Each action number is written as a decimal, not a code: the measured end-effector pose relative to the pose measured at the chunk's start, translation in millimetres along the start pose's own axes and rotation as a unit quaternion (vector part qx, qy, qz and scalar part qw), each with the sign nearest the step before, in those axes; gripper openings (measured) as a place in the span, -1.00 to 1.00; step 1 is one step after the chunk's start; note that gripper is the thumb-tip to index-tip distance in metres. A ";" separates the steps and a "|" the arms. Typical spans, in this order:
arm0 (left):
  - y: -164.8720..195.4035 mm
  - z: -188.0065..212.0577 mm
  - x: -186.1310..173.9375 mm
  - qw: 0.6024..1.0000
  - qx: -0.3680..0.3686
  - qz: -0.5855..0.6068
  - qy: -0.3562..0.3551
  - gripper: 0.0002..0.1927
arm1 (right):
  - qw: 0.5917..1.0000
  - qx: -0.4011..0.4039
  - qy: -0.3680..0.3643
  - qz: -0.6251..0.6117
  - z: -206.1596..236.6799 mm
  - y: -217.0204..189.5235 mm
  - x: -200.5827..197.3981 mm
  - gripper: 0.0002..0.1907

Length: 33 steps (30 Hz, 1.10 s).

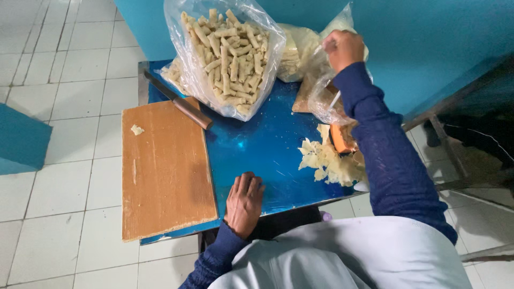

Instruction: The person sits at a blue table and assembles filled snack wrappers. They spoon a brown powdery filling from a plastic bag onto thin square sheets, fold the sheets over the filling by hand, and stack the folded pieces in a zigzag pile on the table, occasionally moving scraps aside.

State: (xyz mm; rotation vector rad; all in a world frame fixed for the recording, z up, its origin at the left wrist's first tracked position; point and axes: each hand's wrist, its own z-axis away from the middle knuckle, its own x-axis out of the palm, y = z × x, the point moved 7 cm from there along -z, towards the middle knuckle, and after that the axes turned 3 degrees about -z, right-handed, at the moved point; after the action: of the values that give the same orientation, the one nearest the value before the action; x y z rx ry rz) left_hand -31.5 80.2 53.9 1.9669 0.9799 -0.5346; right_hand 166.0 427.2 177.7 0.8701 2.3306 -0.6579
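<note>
My left hand point(244, 202) rests flat, palm down, on the shiny blue table point(257, 142) near its front edge, holding nothing. My right hand point(343, 49) is raised at the back right, fingers closed on the edge of a clear plastic bag point(321, 93) that hangs below it. Behind it lies another bag of pale dough sheets point(297, 51). A large clear bag full of pale rolled sticks point(227, 53) stands at the back middle. A heap of pale dough scraps point(327, 159) lies at the right, under my forearm.
A wooden cutting board point(163, 168) covers the table's left part, with a small dough crumb point(137, 129) on it. A knife with a wooden handle point(184, 105) lies at the board's far edge. An orange object point(340, 138) sits by the scraps. White floor tiles surround the table; a blue wall stands behind.
</note>
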 end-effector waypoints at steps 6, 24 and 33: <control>1.8 -11.5 -6.2 0.999 -0.022 0.037 -0.013 -0.89 | 0.994 0.028 0.031 -0.100 7.3 12.0 -32.0 -0.85; 14.4 -281.6 78.3 0.942 -0.117 0.232 0.213 -0.90 | 0.903 0.067 -0.135 -0.402 -4.7 -32.8 -42.2 -0.93; -5.2 -237.4 82.3 0.928 -0.133 0.300 0.180 -0.93 | 0.997 0.011 -0.071 -0.023 26.0 -51.7 -10.5 -0.71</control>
State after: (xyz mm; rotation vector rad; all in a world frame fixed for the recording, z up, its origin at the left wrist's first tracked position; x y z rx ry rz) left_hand 14.4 316.6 125.6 2.0114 0.5645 0.2975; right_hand 144.9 372.3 178.5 0.7561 2.2256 -0.7413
